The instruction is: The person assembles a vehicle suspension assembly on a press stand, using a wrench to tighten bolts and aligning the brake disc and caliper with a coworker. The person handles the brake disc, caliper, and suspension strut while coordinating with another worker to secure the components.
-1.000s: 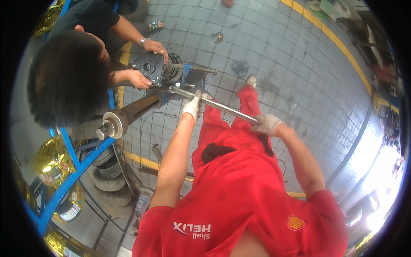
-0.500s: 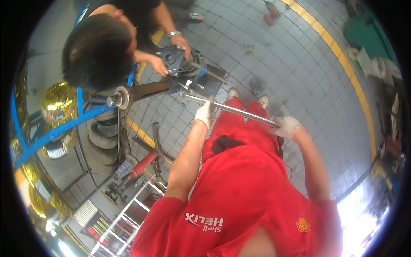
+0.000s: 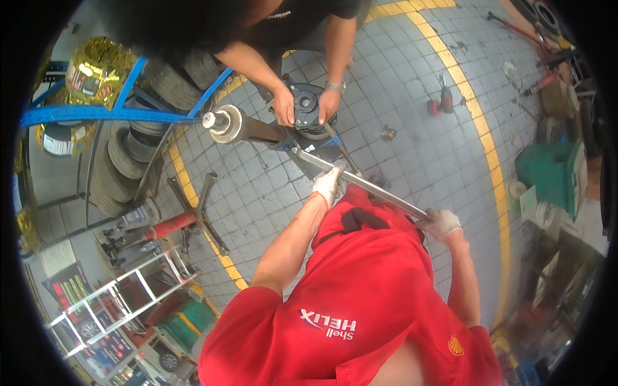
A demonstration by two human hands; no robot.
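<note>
My left hand (image 3: 327,184), in a white glove, is closed round the middle part of a long metal bar (image 3: 386,195). The bar's right end is gripped by my gloved right hand (image 3: 442,225). From there it slants up and left across my front, its far end by a spring compressor stand with a thick post (image 3: 254,131). On that stand sits a coil spring strut with a round black top mount (image 3: 306,101). A co-worker in black has a bare hand on each side of the mount. Whether the bar's tip touches the stand I cannot tell.
Stacked tyres (image 3: 116,161) stand beside a blue rack frame (image 3: 96,114) at left. Below them are a red jack (image 3: 172,226) and a white ladder (image 3: 122,293). A red power tool (image 3: 444,100) lies on the tiled floor. At right is a green bin (image 3: 547,174).
The view has shifted, so the stand and bar appear farther right. The co-worker leans further over the strut, hands now at both sides of the mount. Both my hands keep hold of the bar.
</note>
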